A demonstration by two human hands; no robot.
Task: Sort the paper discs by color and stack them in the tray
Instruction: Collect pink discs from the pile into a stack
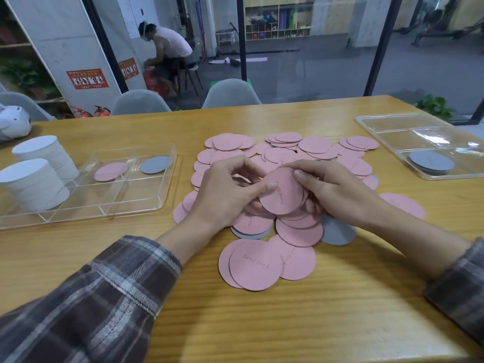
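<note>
Head view: hands (225, 195) (337, 196) at pink disc's (282, 197) edges

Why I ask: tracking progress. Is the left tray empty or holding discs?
Holding discs: left tray has two white stacks, a pink disc, a grey disc.

pink discs (285, 153), grey discs (337, 231), white stacks (34, 184), plaid sleeves (104, 297).

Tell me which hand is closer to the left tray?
Left. The left hand is right of the tray; the right hand, farther right. Both hold a pink disc.
</note>
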